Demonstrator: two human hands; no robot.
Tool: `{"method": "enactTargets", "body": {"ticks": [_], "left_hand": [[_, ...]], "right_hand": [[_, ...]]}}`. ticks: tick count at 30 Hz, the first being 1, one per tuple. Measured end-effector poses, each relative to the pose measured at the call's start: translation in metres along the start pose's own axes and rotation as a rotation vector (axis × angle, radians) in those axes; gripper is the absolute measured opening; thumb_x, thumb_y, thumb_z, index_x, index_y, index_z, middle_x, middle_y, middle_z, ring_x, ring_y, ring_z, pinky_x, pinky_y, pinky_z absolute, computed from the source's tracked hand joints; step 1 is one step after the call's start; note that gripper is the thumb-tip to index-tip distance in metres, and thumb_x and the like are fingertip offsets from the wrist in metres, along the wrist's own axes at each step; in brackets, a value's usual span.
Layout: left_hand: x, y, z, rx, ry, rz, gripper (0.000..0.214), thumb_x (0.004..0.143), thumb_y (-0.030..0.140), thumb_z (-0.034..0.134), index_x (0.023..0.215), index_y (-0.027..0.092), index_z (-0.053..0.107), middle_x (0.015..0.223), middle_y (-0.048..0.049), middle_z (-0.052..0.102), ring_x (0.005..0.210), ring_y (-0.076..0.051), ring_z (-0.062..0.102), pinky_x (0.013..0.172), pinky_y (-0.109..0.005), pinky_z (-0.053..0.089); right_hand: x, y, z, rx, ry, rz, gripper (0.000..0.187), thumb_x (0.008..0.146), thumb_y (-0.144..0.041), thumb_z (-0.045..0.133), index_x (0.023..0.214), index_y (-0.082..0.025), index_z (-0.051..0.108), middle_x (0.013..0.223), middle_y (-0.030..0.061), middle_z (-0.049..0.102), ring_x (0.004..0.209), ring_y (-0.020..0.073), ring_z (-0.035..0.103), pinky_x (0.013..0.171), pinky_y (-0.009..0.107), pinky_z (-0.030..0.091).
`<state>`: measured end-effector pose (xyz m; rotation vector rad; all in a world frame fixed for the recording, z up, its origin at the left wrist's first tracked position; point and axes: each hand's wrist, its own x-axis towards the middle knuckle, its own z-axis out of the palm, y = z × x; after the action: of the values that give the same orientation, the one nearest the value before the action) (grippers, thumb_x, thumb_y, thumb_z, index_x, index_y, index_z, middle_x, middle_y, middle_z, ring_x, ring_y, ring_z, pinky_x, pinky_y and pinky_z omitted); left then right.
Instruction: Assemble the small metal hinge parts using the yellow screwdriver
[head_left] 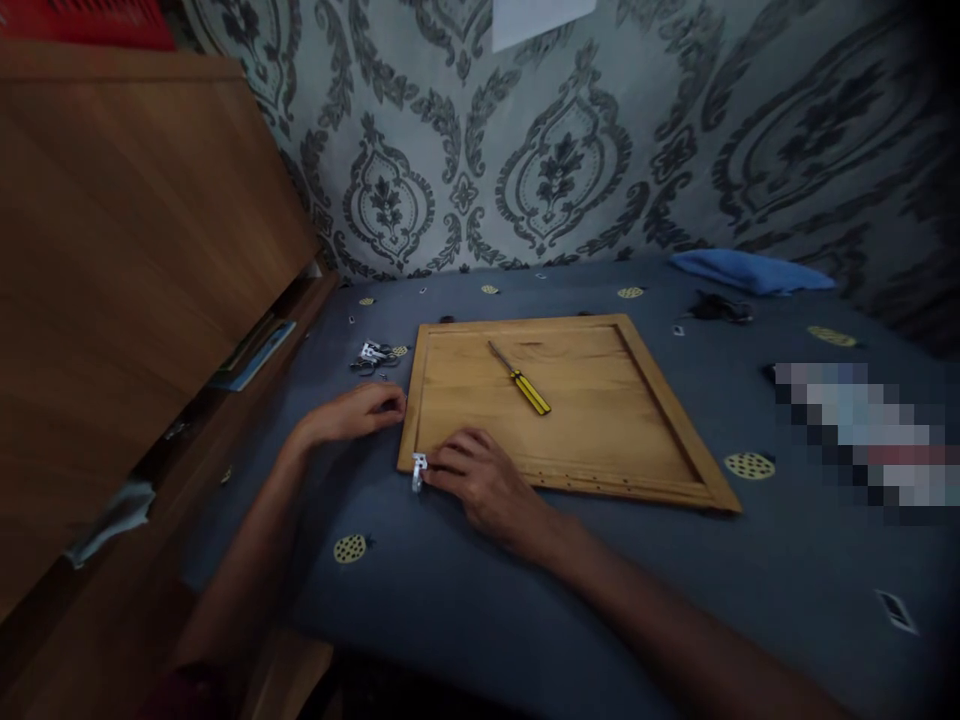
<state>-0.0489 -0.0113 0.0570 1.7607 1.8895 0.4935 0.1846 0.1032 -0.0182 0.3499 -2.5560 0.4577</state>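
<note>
A framed wooden panel (600, 440) lies flat on a dark blue patterned cloth (525, 590). A screwdriver with a yellow and black handle (521, 380) rests on the panel. My right hand (480, 478) sits at the panel's near left corner, fingers curled and pinched on a small metal bracket (418, 470). My left hand (360, 412) rests by the panel's left edge with its fingers bent down against the cloth; whether they hold anything is hidden.
A small heap of metal fittings (375, 355) lies left of the panel's far corner. A wooden cabinet (127, 260) stands along the left. A folded blue cloth (750, 270) and a dark object (720, 307) lie at the back right by the patterned wall.
</note>
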Motion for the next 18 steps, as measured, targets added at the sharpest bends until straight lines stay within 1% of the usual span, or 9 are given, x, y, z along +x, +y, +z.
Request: {"method": "enactTargets", "body": {"ticks": [3, 7, 11, 16, 18], "left_hand": [[0.003, 0.001, 0.006, -0.020, -0.035, -0.003, 0.015, 0.093, 0.030, 0.057, 0.085, 0.018, 0.061, 0.078, -0.0001, 0.062, 0.072, -0.016, 0.055, 0.065, -0.024, 0.043], [0.005, 0.002, 0.009, -0.050, -0.049, -0.021, 0.019, 0.095, 0.032, 0.055, 0.084, 0.018, 0.060, 0.074, 0.0003, 0.060, 0.067, -0.014, 0.055, 0.059, -0.023, 0.042], [0.006, 0.005, 0.007, -0.082, -0.068, -0.036, 0.019, 0.095, 0.032, 0.055, 0.083, 0.017, 0.060, 0.072, 0.0008, 0.060, 0.063, -0.013, 0.055, 0.056, -0.022, 0.041], [0.011, 0.004, 0.000, -0.123, -0.109, -0.037, 0.021, 0.090, 0.035, 0.064, 0.078, 0.017, 0.063, 0.067, 0.0014, 0.060, 0.063, -0.013, 0.054, 0.057, -0.022, 0.040], [0.012, 0.003, -0.001, -0.148, -0.114, -0.037, 0.023, 0.089, 0.037, 0.065, 0.079, 0.017, 0.064, 0.067, 0.0013, 0.061, 0.063, -0.013, 0.055, 0.058, -0.022, 0.041]], "right_hand": [[0.000, 0.000, -0.001, 0.001, -0.020, 0.010, 0.026, 0.092, -0.004, 0.063, 0.109, -0.021, 0.075, 0.102, 0.0046, 0.076, 0.097, 0.0201, 0.057, 0.092, 0.038, 0.042], [0.000, 0.000, -0.002, -0.014, -0.019, 0.003, 0.025, 0.092, -0.005, 0.064, 0.109, -0.020, 0.074, 0.103, 0.0049, 0.076, 0.097, 0.0205, 0.057, 0.091, 0.038, 0.042], [0.000, 0.000, -0.002, -0.008, -0.011, 0.000, 0.026, 0.091, -0.004, 0.063, 0.109, -0.019, 0.073, 0.103, 0.0050, 0.076, 0.097, 0.0205, 0.057, 0.091, 0.037, 0.042], [0.000, 0.001, -0.001, -0.016, -0.013, -0.006, 0.024, 0.093, -0.005, 0.061, 0.107, -0.020, 0.074, 0.102, 0.0055, 0.076, 0.096, 0.0207, 0.057, 0.090, 0.038, 0.042], [0.001, 0.000, -0.001, -0.015, -0.011, -0.006, 0.023, 0.094, -0.006, 0.062, 0.107, -0.020, 0.074, 0.102, 0.0051, 0.076, 0.095, 0.0203, 0.057, 0.090, 0.037, 0.042]]}}
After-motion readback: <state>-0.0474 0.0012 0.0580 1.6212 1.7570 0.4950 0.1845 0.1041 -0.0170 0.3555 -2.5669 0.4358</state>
